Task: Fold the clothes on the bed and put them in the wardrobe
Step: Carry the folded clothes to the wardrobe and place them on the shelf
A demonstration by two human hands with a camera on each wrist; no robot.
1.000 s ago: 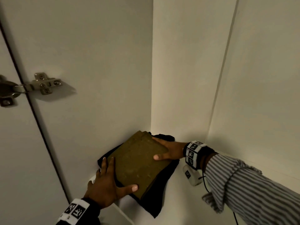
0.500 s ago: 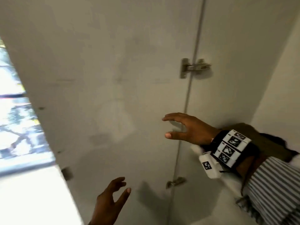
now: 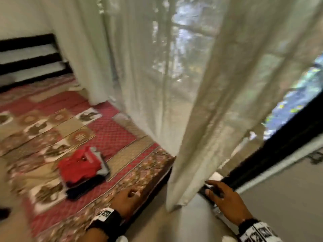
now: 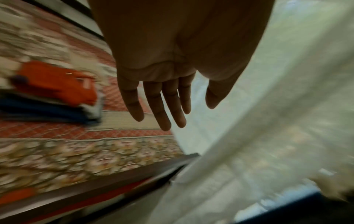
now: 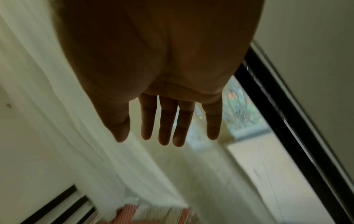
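Beside the bed [image 3: 143,154], both of the person's hands hang free with nothing in them. The left hand [image 3: 126,198] reaches out low over the patterned bedspread's [image 3: 108,130] near edge, palm down; in the left wrist view its fingers [image 4: 164,106] are straight and slightly spread, thumb held off to the side. The right hand [image 3: 225,199] is extended toward the foot of the sheer white curtain [image 3: 201,102] and the dark window frame [image 3: 279,151], and its fingers [image 5: 166,121] are straight and apart too, touching nothing that I can make out.

On the bedspread, well apart from the left hand, sits a stack of folded clothes [image 3: 83,170]: a red garment [image 3: 78,167] on top, grey and dark blue layers under it. Everything is smeared by motion.

Half a second ago the person faced the white wardrobe door with its hinge, hands raised and open; a second ago both hands rested flat on an olive folded garment on the wardrobe shelf. Now the wardrobe is out of sight, the view has swung round to the bed and window, and the hands have dropped lower.
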